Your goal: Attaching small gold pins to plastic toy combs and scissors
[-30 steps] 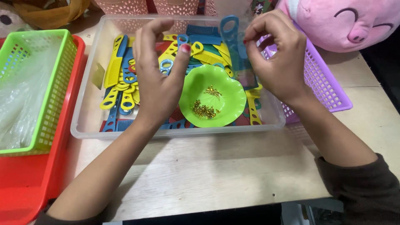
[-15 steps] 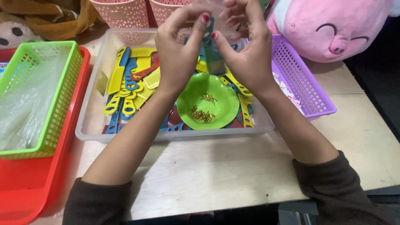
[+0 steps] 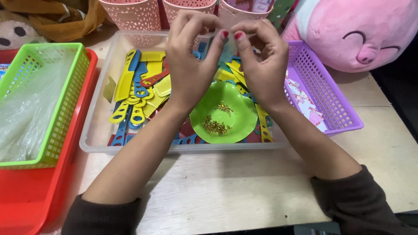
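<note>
My left hand (image 3: 191, 65) and my right hand (image 3: 263, 65) are raised over a clear plastic bin (image 3: 93, 130), fingertips pinched close together. Between them they hold a blue comb (image 3: 225, 52), mostly hidden behind the fingers. Below the hands, a green bowl (image 3: 235, 111) sits in the bin with small gold pieces (image 3: 215, 126) in it. Several yellow, blue and red combs (image 3: 139, 91) lie in the bin around the bowl.
A purple basket (image 3: 331, 100) holding paper cards stands to the right, with a pink plush toy (image 3: 357, 30) behind it. On the left, a green basket (image 3: 61, 109) with clear plastic bags sits in a red tray (image 3: 26, 196). Pink baskets (image 3: 130, 13) line the back.
My hands came together and rose above the bin, the right one bringing the blue comb. My left hand left the pile of combs and joined it at the fingertips.
</note>
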